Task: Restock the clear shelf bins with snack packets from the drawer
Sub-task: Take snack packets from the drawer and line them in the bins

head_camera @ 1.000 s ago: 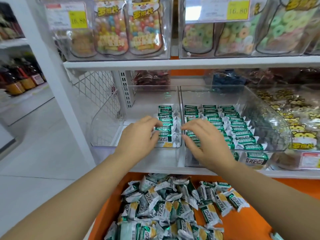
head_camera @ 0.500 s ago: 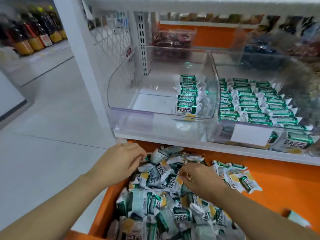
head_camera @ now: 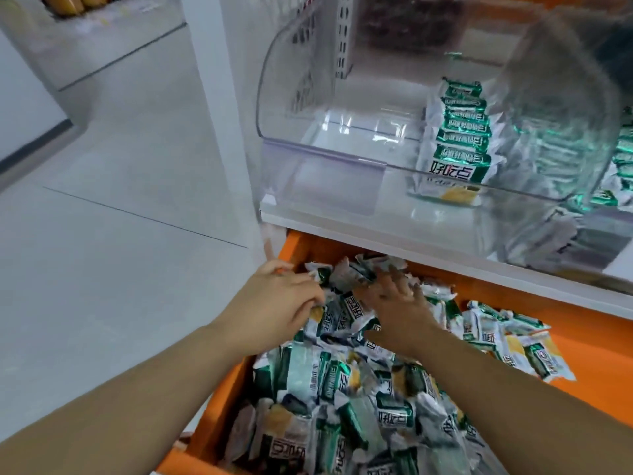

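Both hands are down in the drawer, 6 o'clock of frame, on the loose packets. The pile is heaped at the drawer's 9 o'clock end, so that's where I'm grabbing.

Left hand, 9 o'clock side of the pile top: knuckles up, fingers curled down into the wrappers. Too blurred, cannot tell if they've got a packet.

Right hand, just beside it at 3 o'clock: palm down, fingers wide and splayed over the packets, holding nothing I can see. Looks like I'm raking a bunch together. Forearms come in from 6-7 o'clock and converge.

Left bin sits at 1 o'clock on the shelf. It has one row overlapped flat along its 3 o'clock wall, labels up. There's room at its 9 o'clock side, so my guess is the next load goes beside that row. Right bin, at the 3 o'clock edge, looks stocked.

Wrappers look thin and slippery. Best to grab a few at a time or they'll spill.
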`<state>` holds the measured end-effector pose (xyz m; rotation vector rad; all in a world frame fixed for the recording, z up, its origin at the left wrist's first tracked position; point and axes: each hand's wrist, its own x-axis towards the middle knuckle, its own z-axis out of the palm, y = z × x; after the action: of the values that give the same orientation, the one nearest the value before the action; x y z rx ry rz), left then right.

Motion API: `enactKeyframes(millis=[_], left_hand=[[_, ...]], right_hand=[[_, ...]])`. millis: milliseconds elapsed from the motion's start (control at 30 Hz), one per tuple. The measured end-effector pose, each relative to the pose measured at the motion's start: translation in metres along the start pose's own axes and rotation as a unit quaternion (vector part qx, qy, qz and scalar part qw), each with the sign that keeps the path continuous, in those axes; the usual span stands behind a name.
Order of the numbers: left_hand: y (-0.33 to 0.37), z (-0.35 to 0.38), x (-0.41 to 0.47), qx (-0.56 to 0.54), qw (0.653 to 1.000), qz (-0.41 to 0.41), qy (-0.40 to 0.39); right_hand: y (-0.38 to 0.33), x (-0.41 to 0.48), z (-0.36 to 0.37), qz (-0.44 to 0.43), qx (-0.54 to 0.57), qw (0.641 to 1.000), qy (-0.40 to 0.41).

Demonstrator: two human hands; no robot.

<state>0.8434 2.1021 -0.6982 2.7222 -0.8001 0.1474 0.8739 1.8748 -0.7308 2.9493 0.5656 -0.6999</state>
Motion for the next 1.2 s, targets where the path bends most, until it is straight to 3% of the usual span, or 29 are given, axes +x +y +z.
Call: enactKeyframes(millis=[133, 367, 533, 667, 833, 967, 1067, 1200], left_hand=[[-0.001, 0.002, 0.001, -0.013, 1.000, -0.005, 0.002], [-0.002, 0.004, 0.003, -0.007, 1.000, -0.012, 0.010], [0.000, 0.001, 0.002, 0.009, 1.000, -0.015, 0.007], [0.013, -0.017, 0.010, 0.006, 0.997, -0.015, -0.079], [0.052, -0.055, 0.031, -0.054, 0.974, -0.057, -0.211], [0.094, -0.100, 0.044, -0.122, 0.934, -0.105, -0.319], [0.124, -0.138, 0.046, -0.221, 0.914, -0.145, -0.307], [0.156, -0.164, 0.033, -0.367, 0.860, -0.218, -0.278]], right_hand=[[-0.003, 0.008, 0.015, -0.014, 0.010, 0.999, -0.034], [-0.011, 0.004, 0.029, -0.019, 0.016, 0.998, 0.065], [-0.008, -0.012, 0.028, -0.065, 0.031, 0.994, 0.079], [0.002, -0.041, 0.014, -0.112, 0.044, 0.989, 0.088], [0.009, -0.100, -0.025, -0.169, 0.090, 0.968, 0.160], [0.017, -0.148, -0.056, -0.208, 0.070, 0.949, 0.228], [0.021, -0.186, -0.076, -0.220, 0.068, 0.932, 0.282], [0.028, -0.225, -0.094, -0.216, 0.084, 0.916, 0.328]])
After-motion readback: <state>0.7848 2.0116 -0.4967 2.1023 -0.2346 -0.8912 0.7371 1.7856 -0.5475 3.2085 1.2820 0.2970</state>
